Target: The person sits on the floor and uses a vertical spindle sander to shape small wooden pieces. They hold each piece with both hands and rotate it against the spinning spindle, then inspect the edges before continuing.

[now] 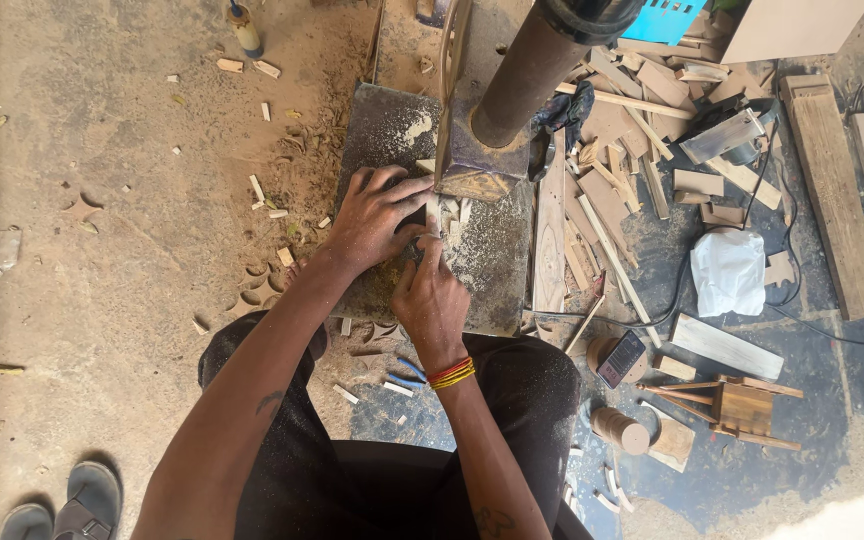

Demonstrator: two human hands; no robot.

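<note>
Sawdust-covered metal forms the saw table (pixel 392 130) where both hands work, just in front of the dark machine column (pixel 527 70). The left hand (pixel 377 215) lies flat with its fingers spread, pressing down on a small pale wood piece (pixel 434 212) that sits on the table beside the thin upright blade (pixel 445 100). The right hand (pixel 430 295) comes in from below, its fingers drawn together and its fingertip resting on the same wood piece, touching the left hand's thumb side. Red and yellow bangles (pixel 451 373) circle the right wrist. The person sits on the dusty ground with knees on either side of the table, in dark trousers. To the right lies a heap of wood offcuts (pixel 612 170), a crumpled white bag (pixel 729 272) near a black cable, a small wooden frame (pixel 742 408) and a round wooden block (pixel 620 428). Curved wood scraps dot the floor on the left, and a pair of sandals (pixel 62 510) rests at the lower left corner.
</note>
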